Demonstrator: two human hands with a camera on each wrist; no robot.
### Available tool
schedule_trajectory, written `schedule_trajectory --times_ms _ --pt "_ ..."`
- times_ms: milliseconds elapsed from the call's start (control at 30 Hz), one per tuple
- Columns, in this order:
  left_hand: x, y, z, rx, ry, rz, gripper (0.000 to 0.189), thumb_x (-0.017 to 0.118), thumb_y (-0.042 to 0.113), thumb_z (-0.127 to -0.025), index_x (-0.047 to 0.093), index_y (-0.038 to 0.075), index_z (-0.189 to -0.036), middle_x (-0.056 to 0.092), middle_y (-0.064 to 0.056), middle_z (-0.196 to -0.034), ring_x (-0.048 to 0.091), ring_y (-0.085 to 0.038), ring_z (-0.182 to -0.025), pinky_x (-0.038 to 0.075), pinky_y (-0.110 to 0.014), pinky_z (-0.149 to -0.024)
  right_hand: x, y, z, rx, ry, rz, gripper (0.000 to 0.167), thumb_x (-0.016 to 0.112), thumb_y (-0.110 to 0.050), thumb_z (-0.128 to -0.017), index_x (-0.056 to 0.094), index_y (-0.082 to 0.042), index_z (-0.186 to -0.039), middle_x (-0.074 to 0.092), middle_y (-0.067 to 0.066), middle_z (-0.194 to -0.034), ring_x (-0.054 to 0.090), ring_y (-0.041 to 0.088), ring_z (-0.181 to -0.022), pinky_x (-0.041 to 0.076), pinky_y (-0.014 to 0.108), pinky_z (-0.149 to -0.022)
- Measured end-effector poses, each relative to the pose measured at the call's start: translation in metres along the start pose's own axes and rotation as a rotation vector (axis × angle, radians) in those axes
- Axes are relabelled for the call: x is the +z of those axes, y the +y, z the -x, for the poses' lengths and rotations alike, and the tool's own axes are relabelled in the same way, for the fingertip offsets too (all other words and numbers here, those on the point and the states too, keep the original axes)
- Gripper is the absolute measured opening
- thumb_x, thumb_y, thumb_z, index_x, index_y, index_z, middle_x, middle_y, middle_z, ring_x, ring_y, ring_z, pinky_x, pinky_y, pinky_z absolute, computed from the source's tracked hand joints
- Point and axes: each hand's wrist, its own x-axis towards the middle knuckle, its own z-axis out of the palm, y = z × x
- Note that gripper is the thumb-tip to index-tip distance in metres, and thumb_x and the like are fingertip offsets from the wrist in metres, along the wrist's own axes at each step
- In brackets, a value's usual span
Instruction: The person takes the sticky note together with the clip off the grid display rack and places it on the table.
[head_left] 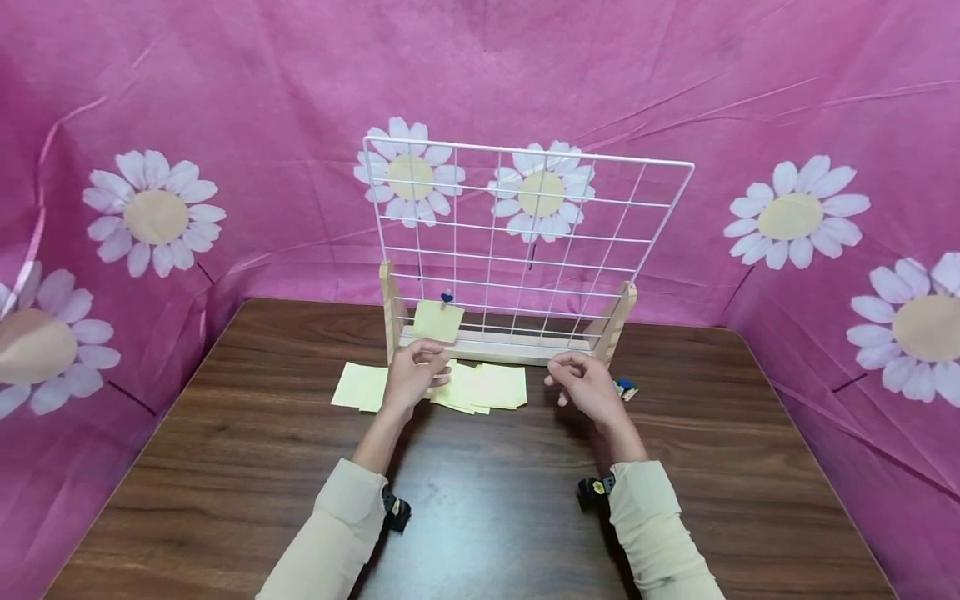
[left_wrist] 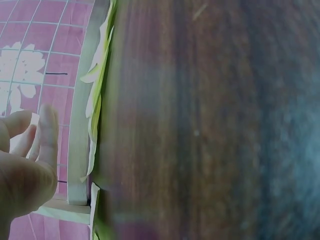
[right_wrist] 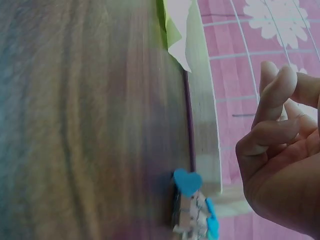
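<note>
My left hand (head_left: pixel 414 377) hovers over a row of pale yellow paper notes (head_left: pixel 500 386), its fingers loosely bent and nothing seen in them. Just above it, one yellow note (head_left: pixel 437 322) hangs low on the left of a white wire grid (head_left: pixel 517 227), held by a small clothespin with a dark blue heart (head_left: pixel 447 297). My right hand (head_left: pixel 588 387) is in front of the grid's right side, fingers loosely curled and holding nothing visible. Beside it on the table lies a small pile of wooden clothespins (right_wrist: pixel 192 212) with blue hearts, partly hidden by the hand in the head view.
The grid stands upright in a wooden base (head_left: pixel 525 347) with two side posts, on a dark brown wooden table (head_left: pixel 480 517). A pink cloth (head_left: pixel 285 92) with white flowers surrounds the table at the back and sides.
</note>
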Motion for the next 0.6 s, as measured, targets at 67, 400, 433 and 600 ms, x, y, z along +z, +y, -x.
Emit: schedule_trajectory --times_ms 67,400,433,600 --pt "0.0 0.0 -0.001 0.013 0.013 0.009 0.024 0.065 -0.004 -0.094 0.061 -0.015 -0.115 0.064 -0.032 -0.111 0.071 -0.039 -0.092 0.065 -0.03 -0.074 0.003 -0.003 -0.002 -0.021 -0.03 0.007 0.028 0.063 -0.016 -0.102 0.061 0.009 -0.114 0.073 0.019 -0.087 0.055 0.014 -0.049 0.051 0.023 -0.048" --pt "-0.002 0.0 0.002 0.011 0.006 0.021 0.028 0.068 -0.004 -0.093 0.066 -0.011 -0.12 0.068 -0.024 -0.103 0.07 -0.043 -0.096 0.065 -0.032 -0.073 0.012 -0.023 -0.012 -0.097 -0.089 0.048 0.022 0.063 -0.016 -0.102 0.065 0.005 -0.11 0.071 0.016 -0.08 0.053 0.014 -0.049 0.054 0.028 -0.051" --pt "-0.002 0.0 0.003 0.008 0.013 0.028 0.028 0.068 -0.004 -0.092 0.066 -0.01 -0.12 0.067 -0.027 -0.107 0.07 -0.042 -0.095 0.065 -0.032 -0.074 0.014 -0.025 -0.014 -0.102 -0.095 0.051 0.022 0.062 -0.016 -0.102 0.065 0.005 -0.11 0.071 0.014 -0.078 0.053 0.014 -0.048 0.054 0.028 -0.05" --pt "-0.004 0.0 0.005 0.004 0.081 0.075 0.036 0.07 -0.005 -0.091 0.065 -0.007 -0.126 0.068 -0.026 -0.108 0.071 -0.036 -0.093 0.065 -0.031 -0.075 0.024 -0.032 -0.021 -0.138 -0.141 0.043 0.026 0.062 -0.014 -0.102 0.064 0.008 -0.114 0.068 0.012 -0.076 0.051 0.015 -0.048 0.051 0.025 -0.047"
